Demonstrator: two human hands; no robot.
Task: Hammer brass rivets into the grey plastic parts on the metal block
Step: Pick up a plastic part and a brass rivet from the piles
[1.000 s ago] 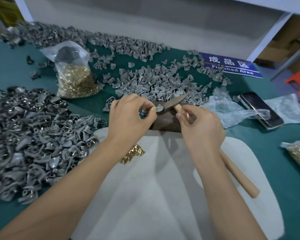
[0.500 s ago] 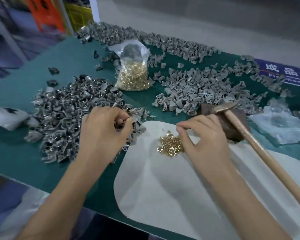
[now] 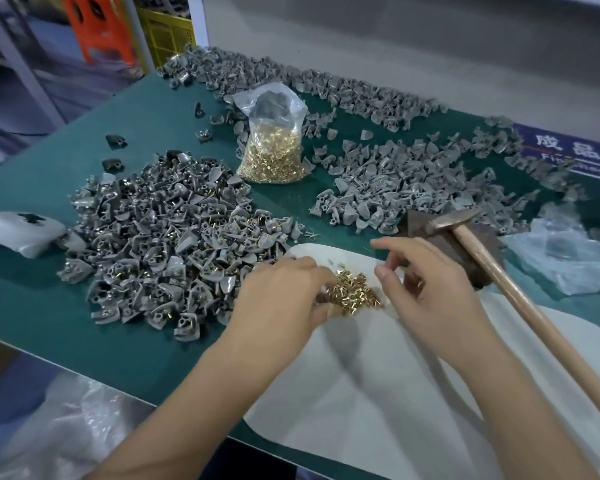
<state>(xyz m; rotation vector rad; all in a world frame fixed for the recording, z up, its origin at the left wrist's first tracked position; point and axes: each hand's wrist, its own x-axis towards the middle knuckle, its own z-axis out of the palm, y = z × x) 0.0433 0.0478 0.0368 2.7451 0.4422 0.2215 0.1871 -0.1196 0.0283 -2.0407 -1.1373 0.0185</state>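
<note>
Here, both my hands sit over one small heap of loose brass rivets (image 3: 352, 293) on the white pad (image 3: 378, 403). My left hand (image 3: 284, 299) lies at the heap's left edge with its fingers curled down among the rivets; they blur, so I cannot tell whether they pinch one. My right hand (image 3: 426, 289) hovers at the right edge, fingers loosely spread, thumb apart, holding nothing I can see.

One hammer (image 3: 499, 271) lies with its dull metal head on the dark, rough metal block (image 3: 465, 251), its smooth wooden handle running down to the right. I count two big piles of grey plastic parts: the left pile (image 3: 160, 244), shell-shaped pieces showing glints of brass, and the far pile (image 3: 413, 181), plain matte grey. Between them stands one clear plastic bag (image 3: 274, 140), crinkled, its lower half full of shiny rivets. All of it rests on the green table (image 3: 32, 299).
</note>
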